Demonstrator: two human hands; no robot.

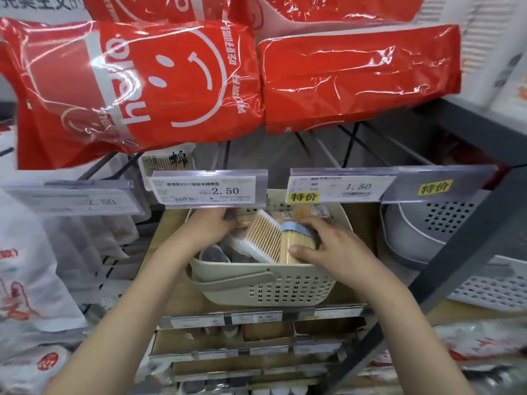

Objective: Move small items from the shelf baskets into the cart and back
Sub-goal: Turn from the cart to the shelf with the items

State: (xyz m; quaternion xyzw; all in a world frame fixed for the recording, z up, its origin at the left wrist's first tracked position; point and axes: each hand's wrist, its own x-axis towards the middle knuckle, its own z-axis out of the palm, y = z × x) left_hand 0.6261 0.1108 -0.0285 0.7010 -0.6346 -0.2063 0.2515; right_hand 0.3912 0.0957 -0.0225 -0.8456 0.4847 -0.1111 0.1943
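A beige perforated basket (265, 289) sits on the wooden shelf, filled with small items. My right hand (333, 246) grips a round toothpick container with a blue lid (296, 240) lying inside the basket. My left hand (211, 226) reaches into the basket's far left corner, its fingers curled around small packs that I cannot make out. A flat clear box of cotton swabs (262, 238) leans between my two hands. A dark round item (214, 255) lies at the basket's near left. No cart is in view.
Price tag rails (211, 189) hang just above the basket. Big red plastic-wrapped packs (142, 81) overhang the shelf. A grey colander basket (427, 232) stands to the right, a white perforated tray (490, 292) below it. White bagged goods fill the left.
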